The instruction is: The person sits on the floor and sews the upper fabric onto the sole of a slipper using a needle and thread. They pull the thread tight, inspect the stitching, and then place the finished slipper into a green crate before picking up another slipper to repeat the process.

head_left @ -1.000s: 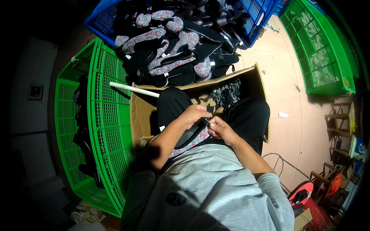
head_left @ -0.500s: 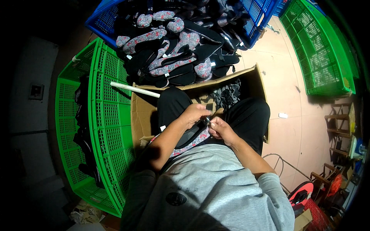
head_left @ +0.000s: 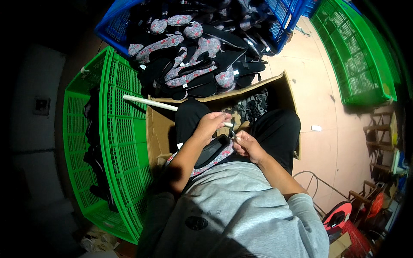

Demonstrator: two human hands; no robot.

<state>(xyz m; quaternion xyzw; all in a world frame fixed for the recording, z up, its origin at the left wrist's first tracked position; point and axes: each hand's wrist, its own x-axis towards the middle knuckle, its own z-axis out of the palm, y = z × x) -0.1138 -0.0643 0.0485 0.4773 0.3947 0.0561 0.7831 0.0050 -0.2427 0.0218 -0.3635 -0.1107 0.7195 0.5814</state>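
Across my lap lies a black padded fabric piece with a grey and red floral band along its edge. Above it, the fingers of my left hand are bent and pressed together; what they hold is hidden. A short white rod end shows just below those fingertips. My right hand is closed on a small dark tool with a shiny metal edge, its kind too small to tell. The tool points up toward the rod end, close to the floral band. Both hands are between my knees.
An open cardboard box with dark scraps stands between my legs. A white pole crosses its left edge. Beyond, a blue crate overflows with floral-and-black pieces. Green crates stand left and far right.
My left hand has shifted slightly up and left, away from my right hand. The white rod end, covered before, now shows. My right hand has barely moved.
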